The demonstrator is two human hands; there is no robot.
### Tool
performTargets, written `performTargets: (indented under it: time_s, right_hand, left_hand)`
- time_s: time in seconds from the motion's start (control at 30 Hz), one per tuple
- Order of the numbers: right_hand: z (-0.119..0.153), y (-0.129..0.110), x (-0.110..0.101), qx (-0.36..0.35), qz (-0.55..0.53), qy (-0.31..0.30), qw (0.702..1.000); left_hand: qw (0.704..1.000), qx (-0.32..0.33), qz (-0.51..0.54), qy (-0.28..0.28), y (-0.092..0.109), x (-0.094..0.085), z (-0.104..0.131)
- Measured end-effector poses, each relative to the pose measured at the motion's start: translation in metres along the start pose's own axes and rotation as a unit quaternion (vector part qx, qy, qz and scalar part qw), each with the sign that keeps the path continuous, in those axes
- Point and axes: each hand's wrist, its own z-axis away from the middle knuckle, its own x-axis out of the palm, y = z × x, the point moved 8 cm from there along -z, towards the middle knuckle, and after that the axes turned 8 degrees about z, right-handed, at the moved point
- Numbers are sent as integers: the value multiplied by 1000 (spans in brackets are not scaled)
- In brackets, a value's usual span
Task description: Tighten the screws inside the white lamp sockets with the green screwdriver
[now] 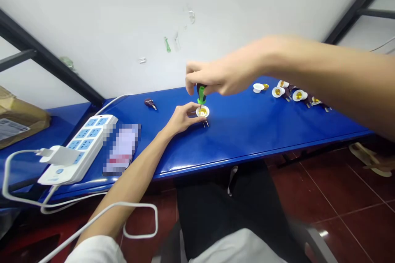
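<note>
The left hand (181,120) pinches the white socket (206,109) between thumb and fingers at the desk (240,131). The right hand (220,76) grips the green-and-black screwdriver (201,95), its shaft directed down at the socket's open mouth. A brown plug (149,102) lies farther left.

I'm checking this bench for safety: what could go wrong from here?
The screwdriver might slip in the socket and jab the fingers of the left hand beside it. The socket could twist if the right hand bears hard, since only the left hand appears to steady it. The white cable looping in front of the left forearm could snag if that arm moves.
</note>
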Motion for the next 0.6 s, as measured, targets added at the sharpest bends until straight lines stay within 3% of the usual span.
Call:
performTargets:
  time_s: [0.13,0.43,0.5,0.6]
  right_hand:
    - [6,-1,-7,8,46,53,997]
    - [-13,-3,-7,125,125,126,976]
    - [-14,-4,-7,130,123,126,976]
    - [-11,-9,-2,64,101,73,990]
  left_hand:
    - [1000,2,-3,5,-1,0,0]
    - [1000,-15,-1,10,0,0,1]
    - [1000,-15,0,7,0,0,0]
    - [1000,-12,-2,2,-1,0,0]
